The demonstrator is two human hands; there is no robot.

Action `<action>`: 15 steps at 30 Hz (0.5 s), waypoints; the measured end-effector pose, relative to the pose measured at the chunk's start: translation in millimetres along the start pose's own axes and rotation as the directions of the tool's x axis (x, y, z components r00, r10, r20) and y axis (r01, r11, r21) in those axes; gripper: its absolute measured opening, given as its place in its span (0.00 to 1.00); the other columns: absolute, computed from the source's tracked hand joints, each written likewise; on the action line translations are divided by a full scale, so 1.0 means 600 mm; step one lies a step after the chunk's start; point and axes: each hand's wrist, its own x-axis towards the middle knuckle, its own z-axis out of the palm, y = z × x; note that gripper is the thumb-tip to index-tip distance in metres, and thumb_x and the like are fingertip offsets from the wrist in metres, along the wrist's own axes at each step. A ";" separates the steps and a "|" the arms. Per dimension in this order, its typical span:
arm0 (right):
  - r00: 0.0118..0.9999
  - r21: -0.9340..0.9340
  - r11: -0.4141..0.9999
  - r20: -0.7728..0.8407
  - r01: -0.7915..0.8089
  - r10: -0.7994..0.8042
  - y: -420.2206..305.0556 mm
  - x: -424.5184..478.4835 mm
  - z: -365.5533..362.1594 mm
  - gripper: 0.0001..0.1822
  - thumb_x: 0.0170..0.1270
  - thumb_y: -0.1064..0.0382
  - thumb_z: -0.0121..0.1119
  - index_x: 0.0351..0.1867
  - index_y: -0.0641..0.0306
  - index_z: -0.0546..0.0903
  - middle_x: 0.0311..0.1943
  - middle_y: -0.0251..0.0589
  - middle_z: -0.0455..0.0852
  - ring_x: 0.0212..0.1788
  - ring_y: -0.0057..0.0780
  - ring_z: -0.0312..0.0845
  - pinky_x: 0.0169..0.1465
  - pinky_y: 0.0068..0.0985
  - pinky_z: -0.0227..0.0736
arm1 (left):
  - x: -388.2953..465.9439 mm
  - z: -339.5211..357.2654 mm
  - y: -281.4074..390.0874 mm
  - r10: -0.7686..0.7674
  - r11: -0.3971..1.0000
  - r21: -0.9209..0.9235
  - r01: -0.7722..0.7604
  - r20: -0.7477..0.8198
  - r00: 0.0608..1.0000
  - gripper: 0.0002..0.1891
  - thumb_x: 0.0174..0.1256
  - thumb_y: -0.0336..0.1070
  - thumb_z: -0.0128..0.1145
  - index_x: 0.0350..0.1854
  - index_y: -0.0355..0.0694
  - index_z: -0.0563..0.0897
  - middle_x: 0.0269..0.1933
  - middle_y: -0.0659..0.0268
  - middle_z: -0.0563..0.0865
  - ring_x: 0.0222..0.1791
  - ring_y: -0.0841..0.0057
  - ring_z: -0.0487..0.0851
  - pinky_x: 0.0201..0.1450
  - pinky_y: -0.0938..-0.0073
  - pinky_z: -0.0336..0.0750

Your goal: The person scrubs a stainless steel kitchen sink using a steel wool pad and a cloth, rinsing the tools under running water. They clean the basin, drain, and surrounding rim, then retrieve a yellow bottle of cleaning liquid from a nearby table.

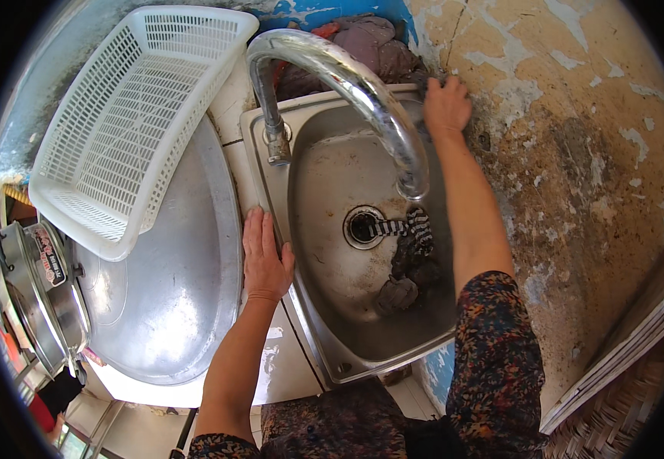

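My left hand [267, 252] lies flat, palm down, on the white tiled counter [300, 350] along the left rim of a stainless steel sink [332, 178]. Reaching to the sink's back right corner, my right hand [447, 106] touches dark, wet-looking stuff by the wall; its fingertips are partly hidden, and whether it grips anything is unclear. Inside the basin, a striped black-and-white cloth [420, 229] reaches over the drain [363, 228]. Dark bunched fabric [415, 264] and a grey-brown piece [399, 294] lie beside it. A chrome gooseneck faucet [355, 74] arches over the basin; no water is seen running.
A white plastic basket [131, 132] rests on a large metal lid or basin [165, 275] at left. Steel pots [45, 292] stand at far left. Purplish bunched cloth [372, 49] lies behind the sink. A peeling wall [572, 172] borders the right side.
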 end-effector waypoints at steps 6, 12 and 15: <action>0.966 -0.200 0.948 -0.015 0.249 -0.257 0.061 -0.024 0.018 0.07 0.56 0.62 0.58 0.35 0.54 0.83 0.43 0.40 0.74 0.45 0.41 0.72 0.42 0.38 0.72 | 0.002 0.004 0.001 0.021 1.000 0.023 -0.020 -0.035 0.999 0.34 0.60 0.32 0.54 0.70 0.33 0.57 0.72 0.50 0.57 0.73 0.52 0.53 0.74 0.59 0.51; 0.918 -0.248 0.913 0.319 0.323 -0.238 0.059 -0.044 -0.004 0.10 0.58 0.63 0.58 0.38 0.61 0.86 0.45 0.40 0.76 0.46 0.40 0.74 0.41 0.39 0.72 | -0.001 0.005 0.001 0.006 0.999 0.036 -0.005 -0.036 0.999 0.34 0.61 0.32 0.53 0.70 0.34 0.57 0.72 0.52 0.57 0.73 0.53 0.53 0.74 0.59 0.51; 0.846 -0.260 0.900 0.501 0.349 -0.183 0.065 -0.094 -0.038 0.11 0.58 0.64 0.57 0.39 0.64 0.85 0.47 0.42 0.76 0.47 0.44 0.75 0.41 0.42 0.75 | -0.002 0.005 0.000 -0.012 1.000 0.013 0.013 -0.026 1.000 0.34 0.61 0.33 0.53 0.70 0.35 0.57 0.72 0.53 0.57 0.73 0.55 0.54 0.74 0.60 0.52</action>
